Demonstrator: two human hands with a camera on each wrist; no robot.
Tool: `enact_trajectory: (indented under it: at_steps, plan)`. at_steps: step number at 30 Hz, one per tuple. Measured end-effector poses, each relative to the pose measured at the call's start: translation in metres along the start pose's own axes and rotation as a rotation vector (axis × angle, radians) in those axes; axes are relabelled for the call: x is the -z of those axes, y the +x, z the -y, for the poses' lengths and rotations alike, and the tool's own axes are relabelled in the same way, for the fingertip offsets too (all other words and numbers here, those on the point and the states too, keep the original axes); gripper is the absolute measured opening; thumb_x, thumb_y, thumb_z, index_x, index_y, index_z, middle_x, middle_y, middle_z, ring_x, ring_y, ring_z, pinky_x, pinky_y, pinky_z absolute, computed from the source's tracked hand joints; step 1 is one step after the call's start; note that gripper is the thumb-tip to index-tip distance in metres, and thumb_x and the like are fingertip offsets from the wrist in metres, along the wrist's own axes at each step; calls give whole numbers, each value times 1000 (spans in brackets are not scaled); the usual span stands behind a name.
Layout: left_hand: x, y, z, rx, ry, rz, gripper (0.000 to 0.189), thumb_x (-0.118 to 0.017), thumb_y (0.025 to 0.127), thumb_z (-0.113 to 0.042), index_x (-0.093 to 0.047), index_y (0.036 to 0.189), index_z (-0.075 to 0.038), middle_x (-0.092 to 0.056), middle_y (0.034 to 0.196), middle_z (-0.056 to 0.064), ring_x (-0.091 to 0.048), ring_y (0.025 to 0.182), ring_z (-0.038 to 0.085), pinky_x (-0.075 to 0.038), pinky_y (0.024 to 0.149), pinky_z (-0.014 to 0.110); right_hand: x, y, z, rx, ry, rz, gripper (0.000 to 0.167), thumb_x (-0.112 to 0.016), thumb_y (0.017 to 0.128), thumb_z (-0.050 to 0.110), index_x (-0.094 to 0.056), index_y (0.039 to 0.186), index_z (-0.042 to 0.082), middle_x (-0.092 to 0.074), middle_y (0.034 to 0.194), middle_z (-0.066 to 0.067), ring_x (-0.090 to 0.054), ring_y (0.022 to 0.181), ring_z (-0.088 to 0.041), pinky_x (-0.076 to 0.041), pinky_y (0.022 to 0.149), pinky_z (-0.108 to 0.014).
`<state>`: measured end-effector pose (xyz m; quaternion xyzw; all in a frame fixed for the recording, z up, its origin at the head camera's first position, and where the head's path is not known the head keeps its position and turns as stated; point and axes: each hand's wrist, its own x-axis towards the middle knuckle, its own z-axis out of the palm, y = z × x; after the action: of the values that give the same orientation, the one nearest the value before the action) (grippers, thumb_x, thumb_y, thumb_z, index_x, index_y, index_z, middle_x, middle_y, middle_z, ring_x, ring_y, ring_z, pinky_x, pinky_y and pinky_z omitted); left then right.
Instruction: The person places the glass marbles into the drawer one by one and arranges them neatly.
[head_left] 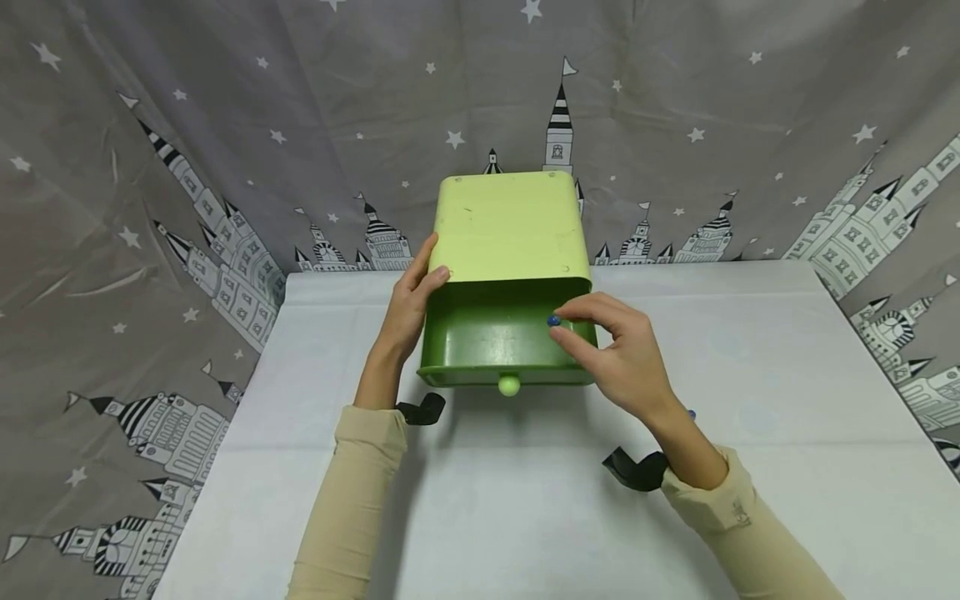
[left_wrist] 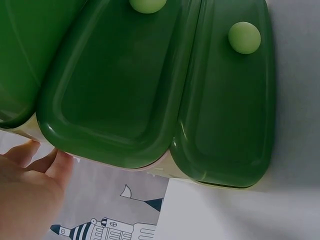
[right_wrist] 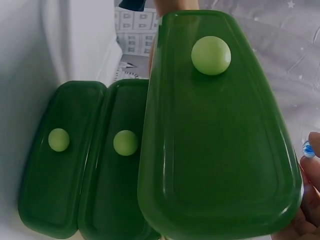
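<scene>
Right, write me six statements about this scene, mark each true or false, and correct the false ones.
1. The top drawer is pulled out. True.
2. The left grip touches the side of the cabinet. True.
3. Both grips are empty. False: the right grip pinches a small blue object.
4. Every handle is a metal bar. False: the drawers have round, light green knobs.
5. A second blue object shows against the white surface. True.
6. All three drawers are open. False: the lower two drawers are shut.
</scene>
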<state>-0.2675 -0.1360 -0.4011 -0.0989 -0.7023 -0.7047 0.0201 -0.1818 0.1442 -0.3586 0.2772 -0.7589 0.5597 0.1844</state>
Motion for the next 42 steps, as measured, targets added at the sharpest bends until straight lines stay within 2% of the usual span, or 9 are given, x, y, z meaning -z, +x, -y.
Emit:
enact_trajectory:
  at_steps: [5,7,14,22,29,42]
  plan:
    - [-1,0,-1,-1,2,5,65,-56,100,-27,-27,158,-21,-23,161,1,-20,145,9,-20,116,31,-4,4,3,23,10,5,14,-76,81,-6,-74,95,-3,-70,97,-7,-64,91,-33,-49,85,-31]
    - [-1,0,0,-2,2,5,65,-56,100,-27,-27,158,-21,-22,162,1,-20,145,9,-20,116,31,-5,6,4,26,10,8,14,-76,82,-5,-74,96,-2,-70,97,-7,-64,92,-32,-49,85,-31]
    - [-1,0,1,-4,-9,0,65,-55,100,-27,-28,158,-21,-23,161,1,-22,144,9,-21,116,31,-12,10,6,33,-11,25,14,-76,83,-4,-74,97,-2,-70,97,-6,-65,92,-29,-51,82,-41]
    - [-1,1,1,-3,-15,0,65,-55,100,-26,-27,158,-21,-23,161,2,-22,145,10,-21,116,31,-12,7,6,32,-46,25,18,-76,82,-4,-73,100,-4,-70,99,-12,-65,94,-30,-50,84,-35]
    - [0,0,1,2,-14,-3,65,-56,100,-27,-27,158,-22,-24,161,2,-22,144,9,-21,116,31,-11,5,7,41,-32,31,19,-77,82,-3,-73,101,-4,-70,100,-12,-65,94,-31,-51,82,-45]
    - [0,0,1,6,-9,0,65,-56,100,-28,-28,158,-23,-23,161,0,-21,145,9,-20,116,31,-9,2,8,46,-40,33,21,-78,80,-3,-73,101,-5,-70,100,-14,-65,95,-29,-50,84,-43]
